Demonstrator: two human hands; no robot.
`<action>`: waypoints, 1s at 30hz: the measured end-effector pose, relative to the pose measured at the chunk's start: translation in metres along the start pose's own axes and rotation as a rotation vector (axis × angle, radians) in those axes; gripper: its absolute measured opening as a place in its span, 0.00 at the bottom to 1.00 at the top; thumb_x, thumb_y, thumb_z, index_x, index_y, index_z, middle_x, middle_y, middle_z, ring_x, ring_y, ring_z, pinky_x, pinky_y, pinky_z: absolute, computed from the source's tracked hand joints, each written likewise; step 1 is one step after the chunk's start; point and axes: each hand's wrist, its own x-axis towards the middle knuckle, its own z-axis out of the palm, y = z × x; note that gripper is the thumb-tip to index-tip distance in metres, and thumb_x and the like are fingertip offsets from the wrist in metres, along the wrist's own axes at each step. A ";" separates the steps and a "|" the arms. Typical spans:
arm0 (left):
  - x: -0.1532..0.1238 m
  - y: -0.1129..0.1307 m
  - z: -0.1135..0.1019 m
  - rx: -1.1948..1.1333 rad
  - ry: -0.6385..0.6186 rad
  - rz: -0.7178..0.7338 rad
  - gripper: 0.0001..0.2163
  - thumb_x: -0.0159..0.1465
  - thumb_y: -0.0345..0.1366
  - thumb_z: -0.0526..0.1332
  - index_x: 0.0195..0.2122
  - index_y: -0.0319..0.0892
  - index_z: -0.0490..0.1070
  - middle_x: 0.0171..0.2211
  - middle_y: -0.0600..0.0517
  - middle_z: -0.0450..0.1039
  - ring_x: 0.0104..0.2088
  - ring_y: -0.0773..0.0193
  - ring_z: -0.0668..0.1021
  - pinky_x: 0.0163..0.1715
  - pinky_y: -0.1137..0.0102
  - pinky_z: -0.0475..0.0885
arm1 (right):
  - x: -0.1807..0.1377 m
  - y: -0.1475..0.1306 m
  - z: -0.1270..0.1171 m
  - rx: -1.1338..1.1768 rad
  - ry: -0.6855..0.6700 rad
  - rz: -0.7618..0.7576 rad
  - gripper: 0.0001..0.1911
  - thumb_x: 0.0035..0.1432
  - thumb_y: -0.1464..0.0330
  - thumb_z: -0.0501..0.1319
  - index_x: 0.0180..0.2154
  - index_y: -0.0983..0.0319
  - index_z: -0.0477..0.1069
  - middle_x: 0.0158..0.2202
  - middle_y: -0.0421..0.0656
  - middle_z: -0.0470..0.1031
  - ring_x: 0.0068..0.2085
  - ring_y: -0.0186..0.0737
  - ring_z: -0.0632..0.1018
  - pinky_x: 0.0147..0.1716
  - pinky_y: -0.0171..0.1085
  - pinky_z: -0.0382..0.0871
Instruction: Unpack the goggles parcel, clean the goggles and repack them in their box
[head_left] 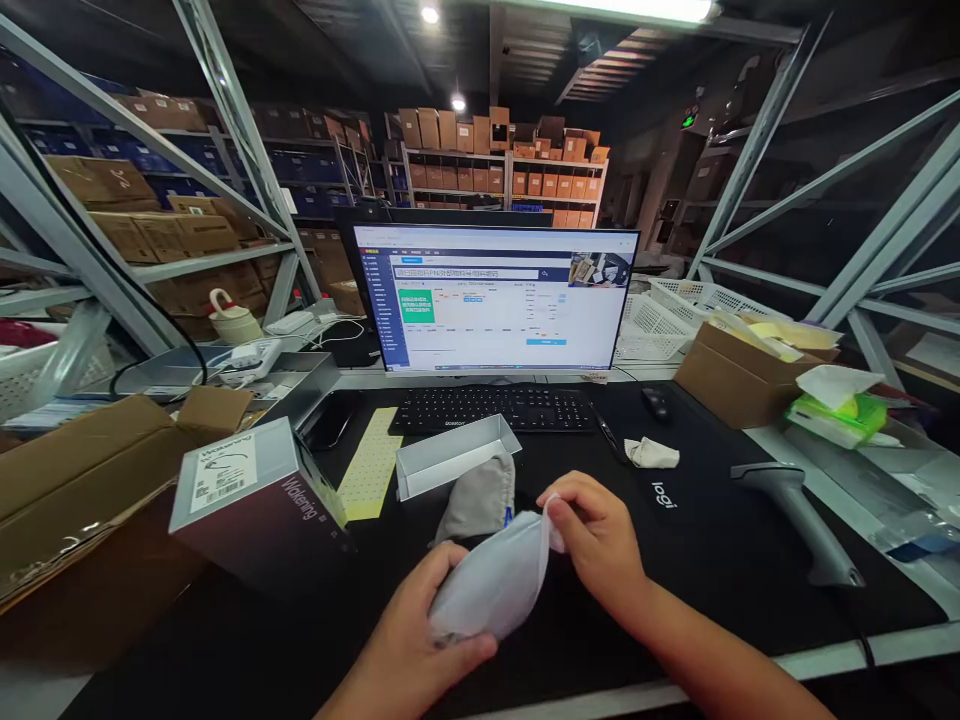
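In the head view a whitish, translucent soft pouch is between my two hands, above the black desk mat. My left hand grips its lower left end, thumb in front and fingers behind. With thumb and forefinger, my right hand pinches the pouch's upper right edge. What the pouch contains cannot be made out. Just behind it lies a grey fabric bag with a bit of blue at its edge. An open silver-grey box tray rests beyond that bag.
A Wakening box and an open cardboard carton stand at left. Behind are a keyboard and monitor. To the right lie a mouse, a crumpled white cloth, a barcode scanner and another carton.
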 end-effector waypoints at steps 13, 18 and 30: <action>0.050 0.036 -0.011 1.056 0.368 1.148 0.10 0.66 0.24 0.59 0.32 0.42 0.77 0.27 0.55 0.79 0.34 0.66 0.77 0.59 0.63 0.62 | -0.002 0.016 -0.016 0.460 -0.416 0.618 0.45 0.57 0.37 0.55 0.61 0.64 0.68 0.30 0.43 0.78 0.22 0.33 0.76 0.17 0.29 0.68; 0.078 0.051 0.001 1.164 0.353 1.191 0.10 0.67 0.25 0.58 0.36 0.44 0.77 0.33 0.55 0.78 0.37 0.66 0.77 0.57 0.66 0.64 | 0.011 0.017 -0.031 0.469 -0.351 0.610 0.53 0.39 0.44 0.74 0.61 0.65 0.67 0.32 0.41 0.76 0.23 0.29 0.71 0.15 0.26 0.59; 0.083 0.020 0.024 0.837 0.174 0.112 0.10 0.66 0.31 0.51 0.48 0.44 0.66 0.42 0.47 0.73 0.33 0.56 0.81 0.30 0.64 0.77 | 0.039 0.023 -0.074 -0.086 0.269 0.356 0.32 0.48 0.63 0.66 0.57 0.61 0.73 0.46 0.48 0.79 0.28 0.36 0.74 0.25 0.37 0.69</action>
